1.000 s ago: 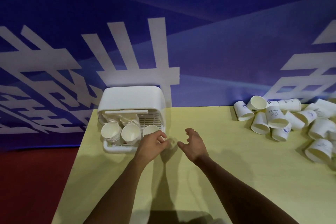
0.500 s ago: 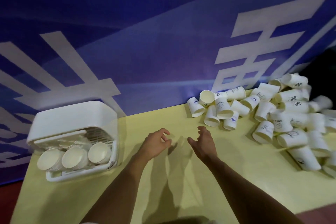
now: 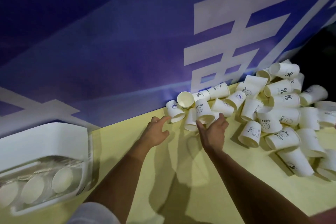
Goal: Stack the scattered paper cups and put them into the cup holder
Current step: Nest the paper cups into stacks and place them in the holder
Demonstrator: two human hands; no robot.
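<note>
Cups (image 3: pixel 283 107) heaped on counter (image 3: pixel 127 142), right rear. Left grip (image 3: pixel 156 132) spread, empty, forefinger just beside whale-print cup (image 3: pixel 174 111); right grip (image 3: pixel 213 132) spread, fingers bracketing HELLO cup (image 3: pixel 202 110) at its mouth. Cup holder (image 3: pixel 45 142) far left.

— What is the person wearing?
— A pale grey-white fabric garment (image 3: pixel 92 213), where the left arm begins (blurred at the view's bottom edge; sleeve or shirt front, hard to tell).
— And further along?
— The left forearm (image 3: pixel 125 174) and right forearm (image 3: pixel 240 178) are bare and slim, as are the left hand (image 3: pixel 156 131) and right hand (image 3: pixel 212 132).
</note>
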